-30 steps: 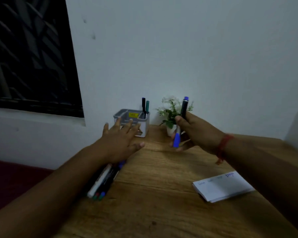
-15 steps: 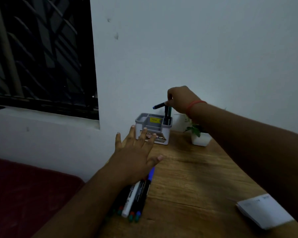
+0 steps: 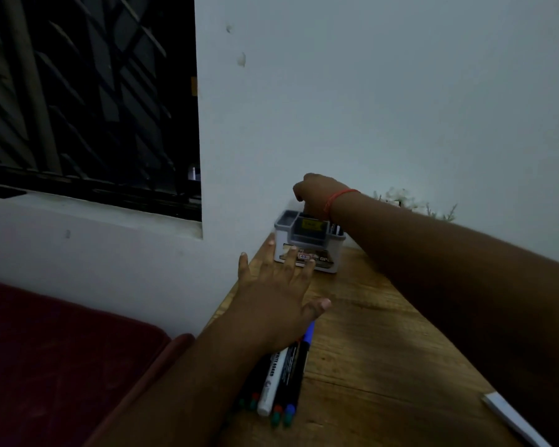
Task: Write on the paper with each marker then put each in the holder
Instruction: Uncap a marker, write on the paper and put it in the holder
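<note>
the right hand (image 3: 315, 195) is reached out over the holder (image 3: 307, 245), a grey and white box with several compartments standing at the far end of the wooden table (image 3: 384, 350) against the wall. its fingers are curled downward over the right rear part of the holder, but what they close on is hidden, so i cannot tell whether they still pinch a marker. a red thread (image 3: 336, 200) circles that wrist. dark marker tops show in the holder's right compartment, just beside the wrist. the left hand (image 3: 278, 298) lies flat with fingers spread and straight, resting on a bundle of markers (image 3: 279, 382) near the table's left edge; their coloured ends stick out toward the camera. the paper (image 3: 510, 417), a white stack, lies at the lower right, partly cut off. a small plant (image 3: 413, 203) peeks over the right forearm.
</note>
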Demonstrator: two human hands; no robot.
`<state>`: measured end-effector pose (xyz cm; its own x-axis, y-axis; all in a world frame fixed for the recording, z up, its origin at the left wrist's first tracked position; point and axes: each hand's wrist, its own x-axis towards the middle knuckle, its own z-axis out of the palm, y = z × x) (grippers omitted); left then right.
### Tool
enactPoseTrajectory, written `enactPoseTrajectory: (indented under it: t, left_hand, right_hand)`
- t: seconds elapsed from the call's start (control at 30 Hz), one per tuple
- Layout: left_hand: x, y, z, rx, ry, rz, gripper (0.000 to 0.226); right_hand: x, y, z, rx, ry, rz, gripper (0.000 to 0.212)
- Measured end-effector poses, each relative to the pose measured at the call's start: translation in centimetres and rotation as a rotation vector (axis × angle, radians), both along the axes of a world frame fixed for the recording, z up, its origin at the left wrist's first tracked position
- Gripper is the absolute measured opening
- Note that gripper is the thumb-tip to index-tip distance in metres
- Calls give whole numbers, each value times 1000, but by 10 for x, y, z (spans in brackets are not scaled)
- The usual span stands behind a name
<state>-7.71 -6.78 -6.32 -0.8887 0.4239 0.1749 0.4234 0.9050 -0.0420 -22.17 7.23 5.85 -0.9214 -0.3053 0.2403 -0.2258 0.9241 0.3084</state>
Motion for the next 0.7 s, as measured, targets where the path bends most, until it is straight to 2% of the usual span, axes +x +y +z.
enactPoseTrajectory:
  t: [0.17, 0.33, 0.47, 0.57, 0.7]
  left_hand:
    - [2, -2, 3, -34, -47, -2, 77]
    - [3, -1, 7, 31, -61, -113, 62]
    - [6, -1, 8, 126, 8, -185, 39]
    - [7, 1, 5, 119, 54, -166, 30]
    - [8, 7, 4, 48, 50, -131, 25]
  right_hand:
    - [17, 10, 2, -29, 192, 68, 55]
    - [98, 33, 3, -226, 358, 308, 51]
    - [186, 89, -27, -311, 292, 392, 45]
    - [231, 146, -53, -374, 181, 280, 47]
    - [261, 229, -88, -342, 38, 94, 46]
